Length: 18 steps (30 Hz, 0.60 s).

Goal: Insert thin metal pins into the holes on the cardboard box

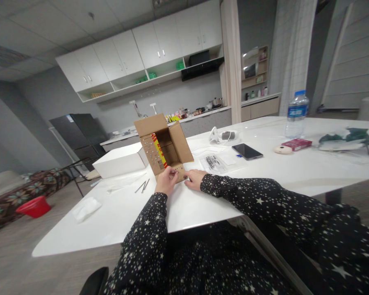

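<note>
Where cabinets [141, 53] line grey walls, white table [295, 172].

1. A cardboard box [164, 143] stands open on the tabletop [203, 205], near its front edge.
2. The left hand [166, 182] and right hand [195, 179] rest side by side at the box's near flap.
3. A flat box [119, 160] lies just left of the cardboard box.
4. A tissue [86, 208] lies further left, nearer the edge.
5. A phone [247, 151] lies to the right, behind the right forearm.
6. A bottle [296, 114] stands far right, behind a small packet [297, 144].
</note>
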{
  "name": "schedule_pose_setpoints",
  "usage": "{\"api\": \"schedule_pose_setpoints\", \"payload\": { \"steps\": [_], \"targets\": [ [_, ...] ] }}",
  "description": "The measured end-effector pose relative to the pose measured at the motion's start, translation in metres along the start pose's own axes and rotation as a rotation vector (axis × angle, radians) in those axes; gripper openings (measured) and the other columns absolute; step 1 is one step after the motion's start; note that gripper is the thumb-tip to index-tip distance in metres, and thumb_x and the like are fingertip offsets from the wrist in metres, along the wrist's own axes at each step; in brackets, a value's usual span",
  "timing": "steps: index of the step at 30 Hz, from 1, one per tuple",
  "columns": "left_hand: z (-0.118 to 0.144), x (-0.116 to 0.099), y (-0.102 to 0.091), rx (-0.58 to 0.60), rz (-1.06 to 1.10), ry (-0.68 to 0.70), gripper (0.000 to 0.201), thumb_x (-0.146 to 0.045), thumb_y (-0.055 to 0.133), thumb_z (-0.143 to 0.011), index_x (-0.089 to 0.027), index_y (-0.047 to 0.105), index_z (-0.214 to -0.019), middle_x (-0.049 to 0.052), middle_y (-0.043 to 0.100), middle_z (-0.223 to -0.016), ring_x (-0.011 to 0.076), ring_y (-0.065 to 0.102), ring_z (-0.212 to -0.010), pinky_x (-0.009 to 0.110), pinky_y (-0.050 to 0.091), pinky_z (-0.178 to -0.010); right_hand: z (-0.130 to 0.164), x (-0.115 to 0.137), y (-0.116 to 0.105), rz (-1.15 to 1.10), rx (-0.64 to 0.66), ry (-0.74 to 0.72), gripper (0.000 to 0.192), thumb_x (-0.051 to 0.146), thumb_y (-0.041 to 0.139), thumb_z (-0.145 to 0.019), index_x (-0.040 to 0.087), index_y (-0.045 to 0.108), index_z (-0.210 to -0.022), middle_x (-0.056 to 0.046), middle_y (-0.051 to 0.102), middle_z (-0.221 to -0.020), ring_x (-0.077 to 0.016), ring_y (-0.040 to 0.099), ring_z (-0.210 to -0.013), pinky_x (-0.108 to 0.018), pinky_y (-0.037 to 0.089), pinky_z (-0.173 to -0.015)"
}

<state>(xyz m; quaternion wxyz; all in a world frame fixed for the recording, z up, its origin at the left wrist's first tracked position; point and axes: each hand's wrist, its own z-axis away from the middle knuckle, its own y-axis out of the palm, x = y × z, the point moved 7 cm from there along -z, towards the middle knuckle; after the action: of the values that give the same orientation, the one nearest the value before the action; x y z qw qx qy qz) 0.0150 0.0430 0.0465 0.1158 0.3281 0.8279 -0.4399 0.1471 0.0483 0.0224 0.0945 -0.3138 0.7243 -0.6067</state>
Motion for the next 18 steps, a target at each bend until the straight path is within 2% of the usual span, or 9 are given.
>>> {"api": "schedule_pose_setpoints", "payload": {
  "steps": [7,18],
  "targets": [
    [-0.0027,0.0091,0.0010,-0.021,-0.064,-0.017,0.013,-0.033,0.051,-0.080,-0.021,0.055,-0.082,0.000,0.067,-0.078,0.0134,0.063,-0.071,0.026,0.048,-0.070,0.0001,0.0028,0.0024,0.015,-0.002,-0.043,0.036,0.038,0.042,-0.080,0.024,0.059,-0.108,-0.008,0.065,-0.102,-0.0247,0.062,-0.091,-0.033,0.045,-0.070],
    [-0.0062,0.0050,0.0085,0.021,-0.402,0.074,0.014,-0.030,0.045,-0.086,-0.022,0.056,-0.090,0.004,0.069,-0.086,0.0178,0.065,-0.081,0.028,0.045,-0.072,-0.0011,0.0044,0.0034,0.013,0.014,-0.044,0.036,0.037,0.042,-0.080,0.023,0.059,-0.108,-0.009,0.066,-0.101,-0.0249,0.062,-0.091,-0.033,0.045,-0.071]
  ]
}}
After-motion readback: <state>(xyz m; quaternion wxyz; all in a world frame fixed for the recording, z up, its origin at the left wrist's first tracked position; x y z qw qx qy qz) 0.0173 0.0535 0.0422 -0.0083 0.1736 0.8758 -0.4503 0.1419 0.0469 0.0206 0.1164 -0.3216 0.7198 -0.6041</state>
